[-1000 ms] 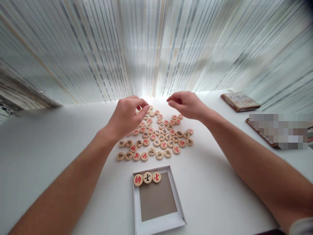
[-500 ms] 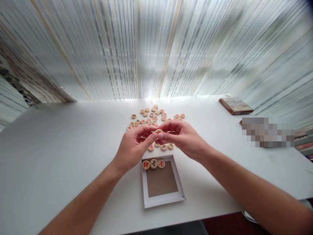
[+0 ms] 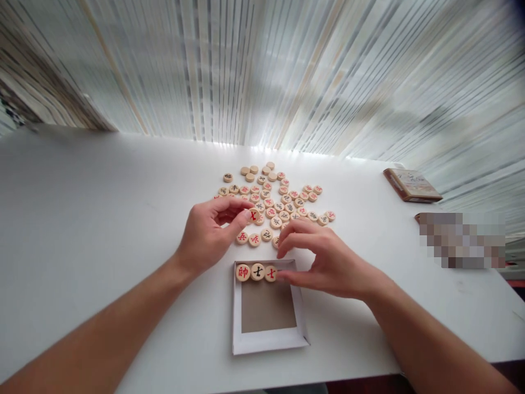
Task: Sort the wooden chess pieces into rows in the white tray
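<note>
My left hand [image 3: 216, 227] pinches a round wooden Chinese chess piece [image 3: 254, 215] with a red character, raised over the near side of the scattered pieces. My right hand [image 3: 315, 251] is open, thumb and fingers apart, above the upper right corner of a shallow white box tray [image 3: 268, 343]. Along the tray's far wall lie three pieces in a row: a red one [image 3: 243, 272], a black one [image 3: 257, 272] and another red one [image 3: 270, 273]. My right thumb tip is right beside that last piece; whether it touches cannot be made out.
Beyond the tray, several loose chess pieces [image 3: 269, 212] spread over the white table [image 3: 123, 219], some face down. A flat box [image 3: 413, 184] lies at the far right, with a blurred-out object [image 3: 459, 239] nearer. A striped curtain [image 3: 229, 71] hangs behind the table.
My hands have parted. The piece held between both is now in my left hand alone, while my right hand has come down and toward me to the tray. The view has tilted down slightly.
</note>
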{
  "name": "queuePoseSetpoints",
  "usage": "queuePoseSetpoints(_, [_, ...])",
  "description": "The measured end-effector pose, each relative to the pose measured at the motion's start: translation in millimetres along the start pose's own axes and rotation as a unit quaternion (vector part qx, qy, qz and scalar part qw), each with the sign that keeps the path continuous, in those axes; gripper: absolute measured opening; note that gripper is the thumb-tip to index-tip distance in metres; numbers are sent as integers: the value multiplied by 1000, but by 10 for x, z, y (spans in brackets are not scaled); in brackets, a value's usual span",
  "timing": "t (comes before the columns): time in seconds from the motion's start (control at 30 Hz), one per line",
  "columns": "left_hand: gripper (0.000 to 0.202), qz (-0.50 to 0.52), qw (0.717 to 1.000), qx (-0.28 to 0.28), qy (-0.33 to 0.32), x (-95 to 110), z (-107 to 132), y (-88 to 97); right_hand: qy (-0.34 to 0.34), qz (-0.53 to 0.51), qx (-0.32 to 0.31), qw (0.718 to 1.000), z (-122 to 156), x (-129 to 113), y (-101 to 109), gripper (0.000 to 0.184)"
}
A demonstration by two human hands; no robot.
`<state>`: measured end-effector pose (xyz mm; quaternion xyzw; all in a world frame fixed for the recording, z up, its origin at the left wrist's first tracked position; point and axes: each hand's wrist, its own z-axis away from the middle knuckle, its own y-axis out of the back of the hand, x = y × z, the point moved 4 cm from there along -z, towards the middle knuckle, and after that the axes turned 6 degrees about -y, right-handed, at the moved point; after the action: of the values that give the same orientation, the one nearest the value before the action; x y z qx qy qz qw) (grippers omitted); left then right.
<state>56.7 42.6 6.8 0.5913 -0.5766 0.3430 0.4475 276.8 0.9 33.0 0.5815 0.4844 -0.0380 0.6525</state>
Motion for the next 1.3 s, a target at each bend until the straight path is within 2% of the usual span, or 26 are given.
queuePoseSetpoints(0.13, [17, -23, 1000, 8, -15, -77, 14, 9, 33, 45, -23, 998, 30, -69, -77, 5])
queuePoseSetpoints(0.3, [13, -96, 994, -8, -52, -7, 79, -39, 48, 93, -32, 994, 32, -80, -161, 6])
queuePoseSetpoints(0.6, [13, -130, 989, -35, -57, -25, 98, -43, 55, 97, -24, 993, 31, -59, -200, 13])
queuePoseSetpoints(0.83, [13, -117, 991, -22, -61, -18, 112, -31, 62, 77, -19, 995, 7, -65, -154, 5])
queuePoseSetpoints(0.93, [13, -60, 997, -9, -46, 40, 98, -37, 49, 38, 41, 997, 8, -71, -66, 5])
queuePoseSetpoints(1.07, [11, 45, 998, -24, 23, 131, 90, -102, -70, -104, 133, 983, 20, 2, -4, 18])
queuePoseSetpoints(1.17, [9, 90, 993, -45, 60, 185, 119, -169, -147, -251, 131, 948, 13, 36, -79, 25])
queuePoseSetpoints(1.3, [12, 103, 990, -66, 76, 210, 180, -244, -167, -364, 126, 907, -12, 22, -180, 25])
